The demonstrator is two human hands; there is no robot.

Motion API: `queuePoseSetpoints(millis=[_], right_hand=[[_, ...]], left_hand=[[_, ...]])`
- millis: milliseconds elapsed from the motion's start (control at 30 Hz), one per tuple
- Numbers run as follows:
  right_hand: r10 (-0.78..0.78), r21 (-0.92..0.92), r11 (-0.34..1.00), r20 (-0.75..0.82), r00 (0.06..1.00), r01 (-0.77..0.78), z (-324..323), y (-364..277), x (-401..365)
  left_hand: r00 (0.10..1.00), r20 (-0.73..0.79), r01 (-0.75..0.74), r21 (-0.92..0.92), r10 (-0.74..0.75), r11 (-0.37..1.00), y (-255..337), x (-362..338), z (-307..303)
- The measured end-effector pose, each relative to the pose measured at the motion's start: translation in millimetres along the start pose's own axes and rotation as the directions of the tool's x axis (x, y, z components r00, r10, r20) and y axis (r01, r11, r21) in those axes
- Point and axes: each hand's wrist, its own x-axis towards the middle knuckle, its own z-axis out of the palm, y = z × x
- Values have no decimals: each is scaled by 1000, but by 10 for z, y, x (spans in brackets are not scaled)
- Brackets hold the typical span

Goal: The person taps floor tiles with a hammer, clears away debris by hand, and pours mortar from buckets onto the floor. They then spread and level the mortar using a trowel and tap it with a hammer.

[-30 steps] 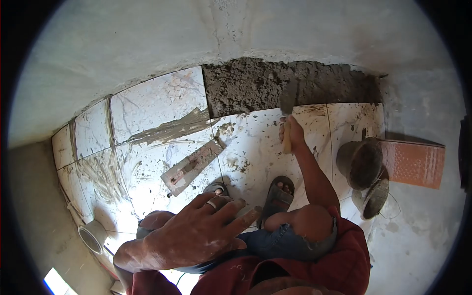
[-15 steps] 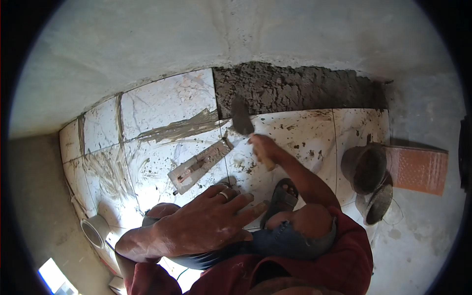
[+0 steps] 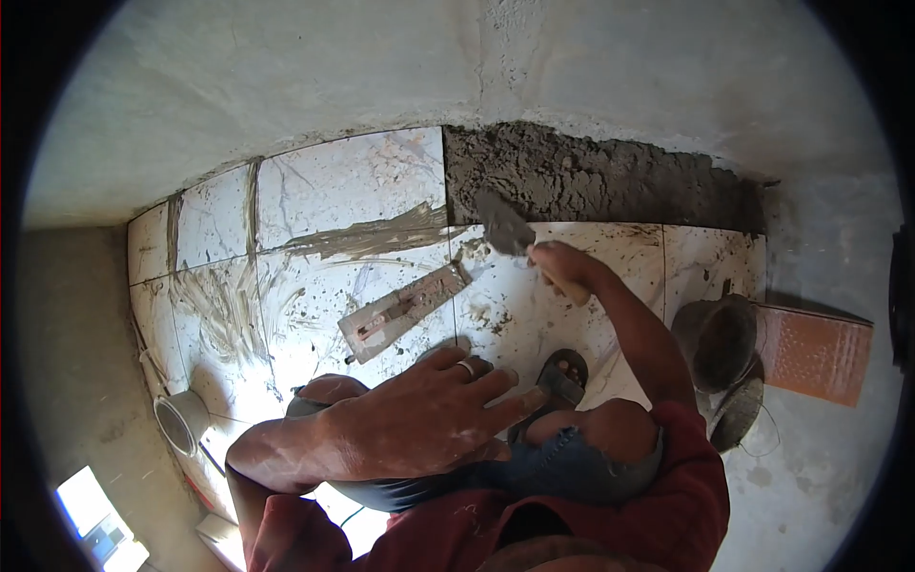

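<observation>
My right hand (image 3: 566, 267) is closed round the wooden handle of a pointed trowel (image 3: 504, 225). Its grey blade lies over the edge where white marbled tiles (image 3: 353, 176) meet a strip of wet mortar (image 3: 600, 176). My left hand (image 3: 429, 410) hangs over my knees with its fingers stretched apart, a ring on one finger and nothing held. Beyond it, a flat rectangular plastering trowel (image 3: 405, 310) rests on the tiles, smeared with mortar.
Two dark buckets, one upright (image 3: 720, 343) and one tilted (image 3: 739, 415), stand at the right beside an orange tile (image 3: 818, 353). A pale bucket (image 3: 181, 421) is at the left. A grey wall (image 3: 381, 67) runs behind the mortar; grey smears mark several tiles.
The trowel blade has swung so its tip points further up and left, over the mortar's corner. My view has shifted slightly. My left hand stays over my knees.
</observation>
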Motion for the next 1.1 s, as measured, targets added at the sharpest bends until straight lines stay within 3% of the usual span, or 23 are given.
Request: queuePoseSetpoints(millis=[133,200,267,333,400,467,500,567,600,667,767,867,933,1000,1033,1100], right_hand=[[-95,105,989,-55,994,101,-49,-29,234],[-97,-37,995,-66,993,95,21,-48,341],[-35,-11,999,-33,999,35,63,-27,273],[88,-158,984,31,996,-82,-47,-51,146],[80,-189,979,5,997,-78,-100,-28,-14],[-204,-445,886,-112,973,134,-143,73,-142],[-203,-448,884,-105,973,136,-148,155,-168],[-397,-797,580,-93,913,171,-134,281,-200],[-394,-796,581,-90,915,172,-150,310,-185],[-338,-887,453,-73,938,94,-201,275,-169],[-391,-845,534,-210,896,35,-300,203,16],[-426,-811,574,-180,887,111,-150,106,62],[-395,-850,522,-160,905,78,-102,75,145],[-432,-747,664,-363,826,19,-94,69,293],[-441,-751,659,-357,823,27,-120,-35,306],[-274,-415,898,-268,924,147,-167,-268,305]], left_hand=[[1000,2,-5,-19,5,1000,13,6,20],[1000,-26,-4,-6,4,1000,19,13,10],[1000,-31,0,-7,0,1000,32,3,4],[999,-48,12,-4,-12,1000,28,-18,-2],[999,-48,6,6,-6,1000,15,-26,11],[998,-69,-3,10,3,1000,23,-38,55],[996,-87,-13,22,15,1000,27,-43,75],[996,-91,-15,29,18,999,14,-45,104],[995,-93,-23,36,26,999,13,-39,122],[995,-93,-33,28,36,999,2,-11,127],[995,-92,-39,40,42,998,27,-4,95],[996,-86,-9,50,13,999,33,-24,89],[997,-81,4,62,1,998,32,-35,94],[991,-135,0,74,10,997,30,-51,125],[990,-140,9,80,2,997,37,-55,121],[996,-88,2,56,2,998,64,-58,106]])
